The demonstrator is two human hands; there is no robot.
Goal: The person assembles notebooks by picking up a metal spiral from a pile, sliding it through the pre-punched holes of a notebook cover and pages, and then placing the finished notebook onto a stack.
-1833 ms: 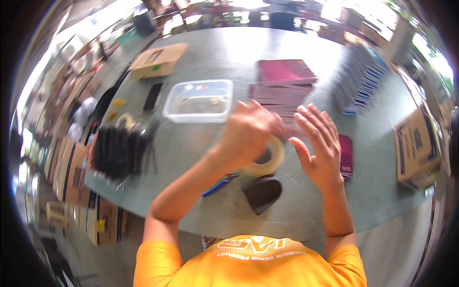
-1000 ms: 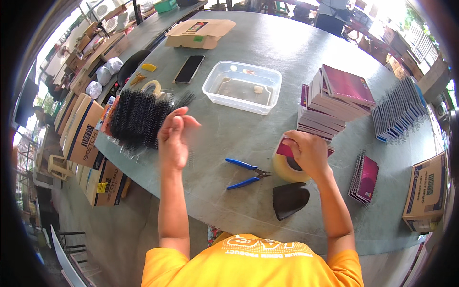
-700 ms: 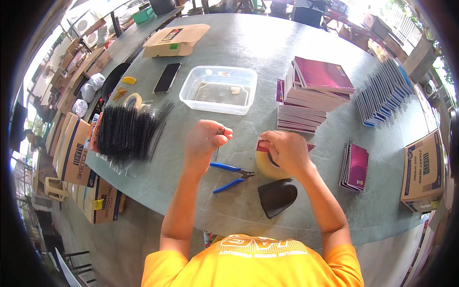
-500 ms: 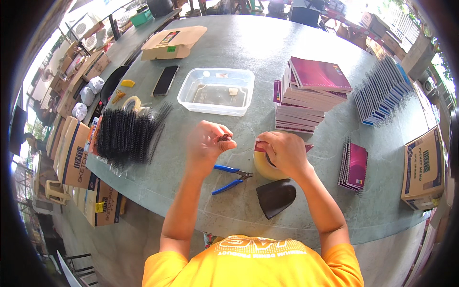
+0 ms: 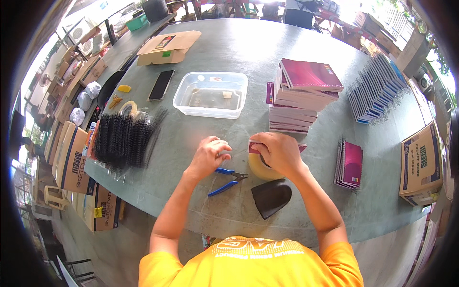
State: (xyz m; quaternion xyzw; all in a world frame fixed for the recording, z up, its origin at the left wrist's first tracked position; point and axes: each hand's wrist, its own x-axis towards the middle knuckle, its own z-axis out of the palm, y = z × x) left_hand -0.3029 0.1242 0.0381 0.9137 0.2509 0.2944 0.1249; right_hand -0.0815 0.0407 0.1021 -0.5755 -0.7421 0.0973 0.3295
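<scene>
My right hand grips a small maroon notebook from above, its ends showing on both sides of the hand. Under that hand lies a wide roll of yellowish tape, partly covered. To the left, my left hand is closed with curled fingers; whatever they may hold is hidden. Just below it, blue-handled cutting pliers rest on the table with their handles spread. A black, rounded wedge-shaped object lies below the tape roll.
A clear plastic tub stands ahead, beside a phone. Black spiral coils are heaped at left. Maroon notebooks are stacked beyond my right hand, with bound ones nearer. Blue notebooks and a carton occupy the right.
My left hand has moved slightly down, and the small dark coil seen in its fingers is out of sight. My right hand stays on the notebook. The whole view has shifted a little.
</scene>
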